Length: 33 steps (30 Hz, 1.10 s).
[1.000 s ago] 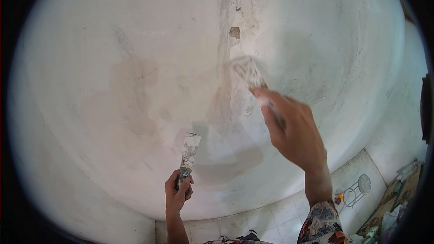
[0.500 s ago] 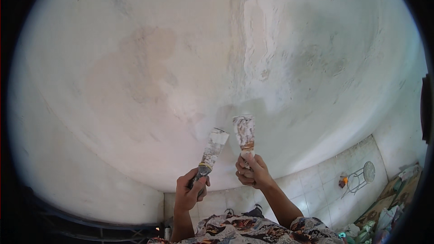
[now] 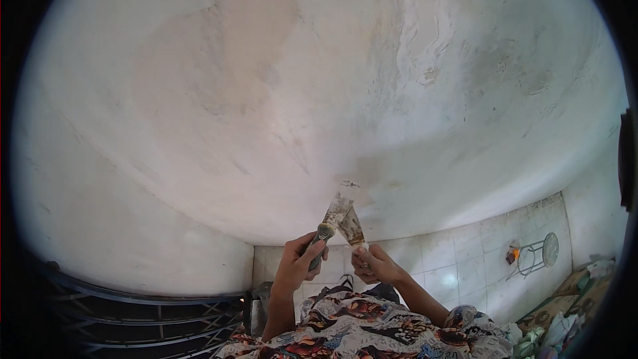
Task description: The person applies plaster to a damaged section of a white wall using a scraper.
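Observation:
My left hand [image 3: 298,261] is wrapped round the dark grey handle of a putty knife [image 3: 337,207], its blade pointing up and smeared with white. My right hand [image 3: 376,264] grips a second putty knife [image 3: 351,227], its blade streaked white and brown and leaning to the left. The two blades cross, the left one in front of the right, and their upper ends overlap. Whitish paste shows at the top of the blades. Behind them rises a pale wall [image 3: 219,139] with a beige stain and rough patched streaks.
A round stool [image 3: 550,249] stands on the tiled floor [image 3: 442,282] at the right, with an orange object [image 3: 512,254] beside it. Cardboard and plastic bags [image 3: 561,329] lie in the lower right corner. Dark metal bars [image 3: 159,322] run along the lower left.
Both blades have come together and now cross; before, they were apart. My left hand has moved right and up, the right knife has tilted left. The view has shifted left and downward.

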Each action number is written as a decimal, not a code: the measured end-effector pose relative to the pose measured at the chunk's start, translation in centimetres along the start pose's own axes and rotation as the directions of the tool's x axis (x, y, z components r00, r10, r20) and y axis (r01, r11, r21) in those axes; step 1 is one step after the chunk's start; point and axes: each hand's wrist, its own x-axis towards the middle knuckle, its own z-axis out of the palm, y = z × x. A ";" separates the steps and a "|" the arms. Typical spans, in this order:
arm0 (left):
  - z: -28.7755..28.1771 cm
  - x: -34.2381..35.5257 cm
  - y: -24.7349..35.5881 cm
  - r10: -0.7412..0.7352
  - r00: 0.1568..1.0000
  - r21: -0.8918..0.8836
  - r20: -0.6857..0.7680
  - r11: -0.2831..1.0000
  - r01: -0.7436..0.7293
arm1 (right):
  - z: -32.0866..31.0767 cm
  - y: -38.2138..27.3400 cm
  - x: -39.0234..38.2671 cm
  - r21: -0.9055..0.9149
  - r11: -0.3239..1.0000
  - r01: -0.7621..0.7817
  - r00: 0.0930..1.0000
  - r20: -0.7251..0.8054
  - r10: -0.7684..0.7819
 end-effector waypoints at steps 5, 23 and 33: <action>0.1 0.1 -1.3 -0.029 1.000 0.068 0.003 0.997 0.029 | -1.8 -1.0 -1.2 0.146 0.984 0.099 0.983 -0.166 -0.074; 16.3 6.9 -3.1 -0.151 0.974 0.348 0.170 0.934 0.083 | -15.3 -4.8 -15.2 0.095 0.991 0.090 0.942 -0.331 -0.054; 30.9 12.9 -8.4 -0.093 0.953 0.424 0.289 0.905 -0.040 | -24.8 -5.3 -25.6 -0.339 0.939 -0.058 0.790 -0.591 -0.165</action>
